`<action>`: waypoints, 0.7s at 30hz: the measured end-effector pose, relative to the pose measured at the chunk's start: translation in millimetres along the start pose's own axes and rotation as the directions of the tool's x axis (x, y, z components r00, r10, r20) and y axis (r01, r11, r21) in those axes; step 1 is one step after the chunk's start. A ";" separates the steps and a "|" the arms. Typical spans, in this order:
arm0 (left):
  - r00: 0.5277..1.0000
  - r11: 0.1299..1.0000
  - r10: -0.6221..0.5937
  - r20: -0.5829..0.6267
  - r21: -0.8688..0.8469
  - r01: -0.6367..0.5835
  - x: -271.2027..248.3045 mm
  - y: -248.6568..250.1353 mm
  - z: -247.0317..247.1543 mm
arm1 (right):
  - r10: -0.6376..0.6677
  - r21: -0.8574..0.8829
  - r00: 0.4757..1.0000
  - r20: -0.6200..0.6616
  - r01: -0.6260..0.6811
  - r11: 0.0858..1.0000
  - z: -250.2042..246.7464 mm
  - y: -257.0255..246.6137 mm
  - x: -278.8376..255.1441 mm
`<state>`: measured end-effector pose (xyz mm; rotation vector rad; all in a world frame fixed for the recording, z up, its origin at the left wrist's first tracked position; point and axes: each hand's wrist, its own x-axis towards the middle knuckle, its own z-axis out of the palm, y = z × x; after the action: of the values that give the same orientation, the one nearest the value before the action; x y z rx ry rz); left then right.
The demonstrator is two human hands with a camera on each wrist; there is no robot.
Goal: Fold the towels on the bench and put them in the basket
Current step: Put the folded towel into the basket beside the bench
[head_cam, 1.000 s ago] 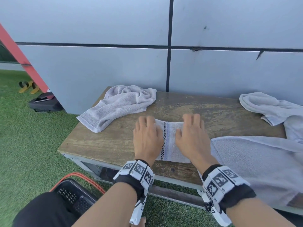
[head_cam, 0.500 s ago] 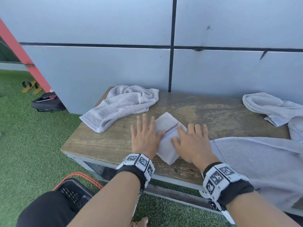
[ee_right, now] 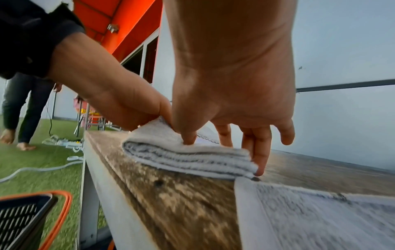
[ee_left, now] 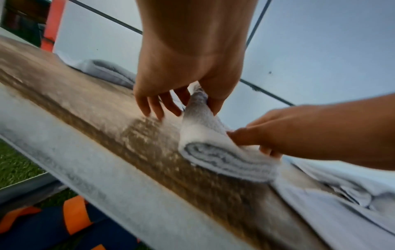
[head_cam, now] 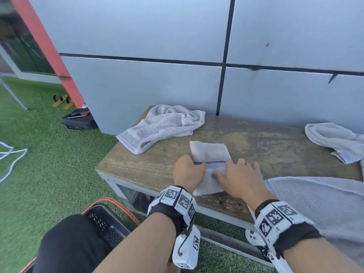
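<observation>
Both hands pinched the folded towel point(head_cam: 209, 154) mid-worktop point(head_cam: 256, 146), left hand point(head_cam: 188, 172) on its left edge, right hand point(head_cam: 239, 180) on top; uneven lift would've let the layers splay open.

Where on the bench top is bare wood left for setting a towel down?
Bare wood lies behind the folded towel, between the crumpled towel and the far-right towel. The left front corner of the bench is free. The right front is crowded, under a spread towel.
</observation>
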<state>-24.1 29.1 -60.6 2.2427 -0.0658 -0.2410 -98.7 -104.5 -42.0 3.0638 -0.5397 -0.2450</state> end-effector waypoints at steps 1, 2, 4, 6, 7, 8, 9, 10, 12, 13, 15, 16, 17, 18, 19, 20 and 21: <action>1.000 0.995 0.001 0.028 -0.104 0.002 -0.7 5.3 -9.3 | -0.007 0.033 1.000 0.001 0.007 0.999 -5.3 -0.9 0.2; 0.999 0.986 0.016 0.041 -0.168 -0.009 -2.9 11.9 -20.4 | -0.018 0.070 1.000 -0.009 0.018 0.997 -10.7 -3.2 1.6; 0.997 0.971 0.071 0.027 -0.231 -0.063 -9.7 23.5 -45.6 | -0.046 0.191 0.998 -0.034 0.052 0.980 -21.8 -11.6 5.5; 0.992 0.954 0.123 -0.018 -0.273 -0.123 -17.2 29.4 -74.8 | -0.067 0.427 0.997 -0.023 0.070 0.901 -33.5 -26.1 10.9; 0.990 0.947 0.133 -0.042 -0.290 -0.140 -20.2 29.6 -90.8 | -0.075 0.567 0.997 -0.010 0.068 0.821 -41.6 -36.2 11.4; 0.989 0.937 0.137 -0.062 -0.316 -0.150 -24.4 28.8 -107.9 | -0.082 0.692 0.997 0.003 0.057 0.720 -48.3 -47.3 13.2; 0.987 0.922 0.139 -0.077 -0.352 -0.158 -28.6 26.6 -125.2 | -0.098 0.786 0.995 0.014 0.050 0.616 -56.3 -59.6 13.0; 0.986 0.906 0.142 -0.086 -0.391 -0.164 -33.9 24.3 -143.3 | -0.121 0.852 0.992 0.019 0.047 0.522 -62.9 -72.2 13.6; 0.985 0.874 0.132 -0.111 -0.456 -0.169 -46.8 16.1 -179.6 | -0.192 0.919 0.981 0.015 0.062 0.389 -74.8 -100.0 12.0; 0.985 0.866 0.116 -0.131 -0.472 -0.165 -53.4 10.4 -197.8 | -0.233 0.935 0.973 -0.001 0.084 0.345 -80.7 -114.8 10.0; 0.979 0.872 0.081 -0.188 -0.463 -0.161 -68.7 -3.7 -233.4 | -0.310 0.933 0.948 -0.071 0.173 0.315 -93.5 -144.8 2.7; 0.973 0.882 0.064 -0.223 -0.443 -0.160 -78.5 -12.0 -251.1 | -0.349 0.920 0.931 -0.105 0.224 0.321 -99.7 -160.1 -1.7; 0.965 0.893 0.044 -0.259 -0.423 -0.154 -88.2 -21.1 -269.5 | -0.395 0.910 0.908 -0.137 0.273 0.312 -108.1 -176.4 -8.9; 0.957 0.902 0.022 -0.289 -0.406 -0.143 -99.2 -30.0 -286.7 | -0.440 0.899 0.884 -0.160 0.314 0.305 -114.8 -192.2 -15.2; 0.950 0.914 -0.004 -0.311 -0.388 -0.123 -110.1 -39.7 -303.7 | -0.480 0.888 0.857 -0.187 0.357 0.290 -122.4 -207.2 -24.4; 0.944 0.924 -0.032 -0.327 -0.370 -0.097 -119.9 -49.3 -319.5 | -0.515 0.875 0.834 -0.200 0.388 0.288 -127.7 -221.9 -31.3; 0.940 0.931 -0.058 -0.337 -0.359 -0.071 -128.2 -58.9 -334.1 | -0.543 0.864 0.814 -0.207 0.412 0.289 -133.3 -234.8 -39.3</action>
<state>-86.3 338.2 118.5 1.8779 0.1488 0.1374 -34.8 128.8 84.3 4.2229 0.5707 -0.1957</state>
